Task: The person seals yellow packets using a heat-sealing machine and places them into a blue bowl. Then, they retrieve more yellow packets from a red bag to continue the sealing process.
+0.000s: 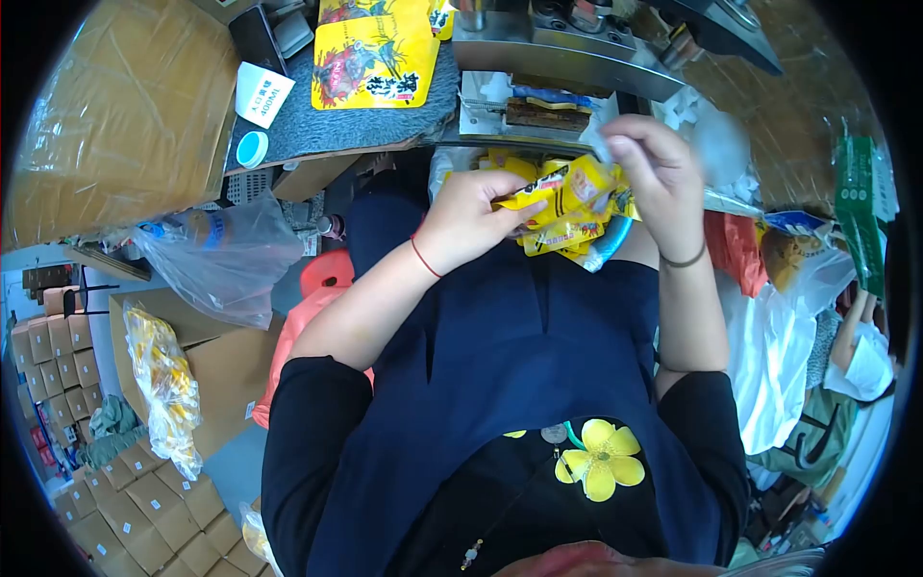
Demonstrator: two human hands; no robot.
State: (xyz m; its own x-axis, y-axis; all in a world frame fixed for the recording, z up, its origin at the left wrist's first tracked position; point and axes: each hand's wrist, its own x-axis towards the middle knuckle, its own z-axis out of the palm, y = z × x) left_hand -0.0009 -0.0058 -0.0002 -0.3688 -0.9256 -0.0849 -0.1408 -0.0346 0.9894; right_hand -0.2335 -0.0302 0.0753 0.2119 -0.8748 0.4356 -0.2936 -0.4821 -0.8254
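My left hand (481, 210), with a thin red cord at its wrist, is closed on a yellow printed packet (577, 185) over my lap. The packet is tilted, with dark lettering and a picture on its face. My right hand (665, 178) is at the packet's right end, thumb and forefinger bent together near a small translucent piece; what they pinch I cannot make out. More yellow packets (562, 234) lie just below, partly hidden by my left hand. A light-blue curved rim (611, 246) shows beside them.
Ahead stands a metal machine (567, 53) with a brown block (548, 113) at its front. On the grey-covered table (288, 137) to the left are large yellow pouches (373, 58), a white carton (262, 94) and a teal cap (252, 149). Cardboard boxes (125, 125) and plastic bags (226, 255) flank me.
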